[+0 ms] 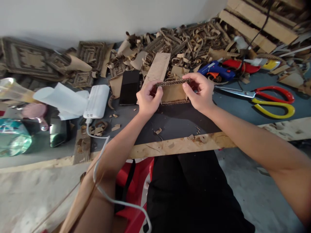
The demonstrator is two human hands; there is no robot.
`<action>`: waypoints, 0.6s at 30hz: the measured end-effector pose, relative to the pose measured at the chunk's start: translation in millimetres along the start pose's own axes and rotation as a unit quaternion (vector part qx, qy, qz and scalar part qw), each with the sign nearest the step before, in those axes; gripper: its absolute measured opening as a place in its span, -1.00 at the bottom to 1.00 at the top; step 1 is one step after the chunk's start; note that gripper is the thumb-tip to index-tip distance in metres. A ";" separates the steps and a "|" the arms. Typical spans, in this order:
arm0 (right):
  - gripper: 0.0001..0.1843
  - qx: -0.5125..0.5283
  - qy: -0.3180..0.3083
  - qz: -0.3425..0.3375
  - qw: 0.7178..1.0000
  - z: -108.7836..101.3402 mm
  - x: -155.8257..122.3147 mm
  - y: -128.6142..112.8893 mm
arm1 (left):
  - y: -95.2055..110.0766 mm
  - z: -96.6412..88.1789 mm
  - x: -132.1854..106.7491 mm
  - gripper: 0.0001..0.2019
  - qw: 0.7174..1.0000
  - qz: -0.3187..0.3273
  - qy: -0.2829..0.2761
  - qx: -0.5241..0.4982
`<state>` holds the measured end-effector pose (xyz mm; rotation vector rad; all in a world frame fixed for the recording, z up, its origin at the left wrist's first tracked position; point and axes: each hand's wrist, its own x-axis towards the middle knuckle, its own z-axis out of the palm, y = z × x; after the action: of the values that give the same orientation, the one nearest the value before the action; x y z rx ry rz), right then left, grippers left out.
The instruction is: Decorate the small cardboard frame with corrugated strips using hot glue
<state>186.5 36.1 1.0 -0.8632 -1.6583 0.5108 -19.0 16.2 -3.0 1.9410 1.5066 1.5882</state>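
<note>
scissors [267, 97], glue gun [216, 69], phone [129, 87], scraps [184, 40]

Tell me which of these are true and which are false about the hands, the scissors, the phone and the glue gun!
1. Both hands, left hand and right hand, hold the cardboard piece. True.
2. The scissors are in the right hand. False: they lie on the table, to the right of that hand.
3. The phone lies flat with a dark screen. True.
4. The glue gun is green. False: it is blue with an orange trigger.
5. A white cable runs from the power bank. True.
</note>
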 end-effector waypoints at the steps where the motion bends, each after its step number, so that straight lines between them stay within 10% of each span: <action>1: -0.60 0.002 0.003 0.006 1.000 0.1 0.3 1.4 | 0.0 -0.6 -0.2 -0.65 1.000 0.005 -0.013 -0.004; 9: -0.57 0.017 0.010 0.026 0.999 1.5 1.5 3.3 | -1.0 -6.0 1.5 -0.48 0.993 0.055 -0.087 -0.062; 18: -0.51 0.017 0.035 0.043 0.998 2.8 3.9 14.5 | -7.0 3.8 2.7 -0.52 0.983 -0.089 0.033 -0.157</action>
<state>187.3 48.7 -7.7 -0.9208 -1.5496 0.5598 -20.1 23.1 -7.7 1.5542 1.3164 1.7045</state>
